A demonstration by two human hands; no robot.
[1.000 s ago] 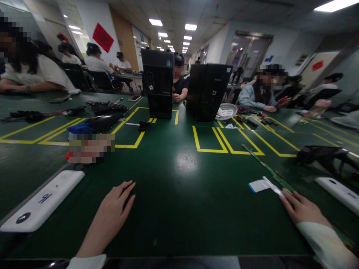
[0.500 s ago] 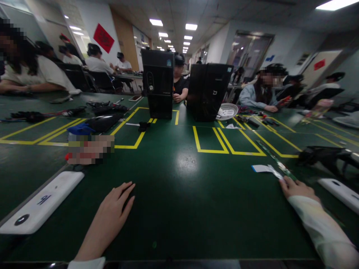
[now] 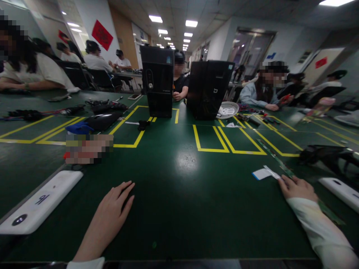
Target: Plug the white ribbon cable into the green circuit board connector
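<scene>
My left hand (image 3: 113, 213) lies palm down on the green table (image 3: 190, 213), its fingers apart and nothing in it. At the right, my right hand (image 3: 298, 188) is closed on a long, thin green circuit strip (image 3: 270, 151), which runs from beyond the fingers back under the wrist. A white ribbon cable (image 3: 262, 173) with a blue end sticks out to the left of my right fingertips. The fingertips of that hand are partly hidden.
Two black computer towers (image 3: 158, 84) (image 3: 209, 89) stand at the back middle. White devices (image 3: 42, 201) (image 3: 342, 192) lie at both sides. Cables (image 3: 28, 114), a blue-black item (image 3: 95, 123) and a white basket (image 3: 227, 110) lie farther back. People sit around.
The ribbon cable's blue end has tilted and shifted slightly downward, and the circuit strip has moved a little under my right hand. My left hand has stayed in place.
</scene>
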